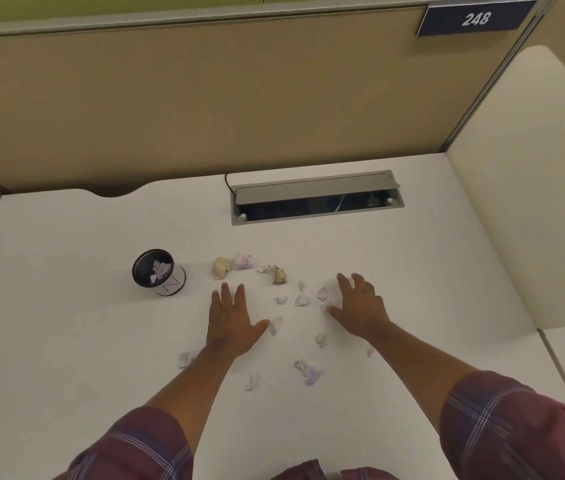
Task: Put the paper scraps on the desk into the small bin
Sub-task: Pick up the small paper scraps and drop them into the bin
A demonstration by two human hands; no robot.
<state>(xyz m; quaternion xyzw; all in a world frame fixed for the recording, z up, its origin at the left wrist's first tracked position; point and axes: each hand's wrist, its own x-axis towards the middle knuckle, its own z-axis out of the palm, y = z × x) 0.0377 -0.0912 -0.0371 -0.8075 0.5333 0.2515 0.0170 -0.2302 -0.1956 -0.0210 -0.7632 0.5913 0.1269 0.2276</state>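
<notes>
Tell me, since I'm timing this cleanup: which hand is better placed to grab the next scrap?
Probably the right hand: its curled fingers already arch over a pale scrap. The left hand lies flat and open, a scrap just off its thumb, though it is nearer the small bin.

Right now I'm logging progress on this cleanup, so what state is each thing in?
Small bin: upright, open-topped, some paper inside.
Paper scraps: still scattered on the desk.
Cable hatch: lid propped open.
Left hand: open, flat, empty.
Right hand: open, fingers spread over scraps, gripping nothing.
</notes>
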